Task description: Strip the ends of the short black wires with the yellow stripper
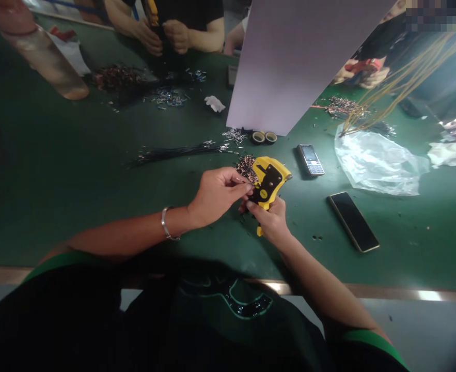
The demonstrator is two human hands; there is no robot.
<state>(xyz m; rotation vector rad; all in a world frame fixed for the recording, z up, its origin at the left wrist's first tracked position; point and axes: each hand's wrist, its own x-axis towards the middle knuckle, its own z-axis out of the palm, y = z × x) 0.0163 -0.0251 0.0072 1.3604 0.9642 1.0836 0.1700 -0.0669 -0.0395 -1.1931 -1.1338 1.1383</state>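
**Black shirt with green trim (76,320) closest; yellow-and-black wire stripper (271,178) gripped above green tabletop (425,248)**

Wears a flat silver-coloured bracelet (164,223) on the left wrist. Grips the stripper by its handles in the closed right hand (271,219), over the table's near half. Pinches thumb and fingers of the left hand (217,199) together against the stripper's left side; any held item too small to make out.

To the right, flat on the table, a dark-screened smartphone with pale edging (354,222). Just behind the left hand, a loose heap of copper-coloured clippings (245,165). Farther out, a small silver-and-black keypad phone (310,160), a long bundle of silver-tipped black wires (177,152), and two small rolls of black tape (253,138) near the foot of a tall, pale purple panel (289,57). Right of the panel, a crumpled clear plastic bag (382,163); left of it, a crumpled white tissue (214,103).

Across the table, a co-worker's hands (176,36) beside a yellow tool (152,13); beyond the bag, another person's hands (374,78) at a red tool (363,65).
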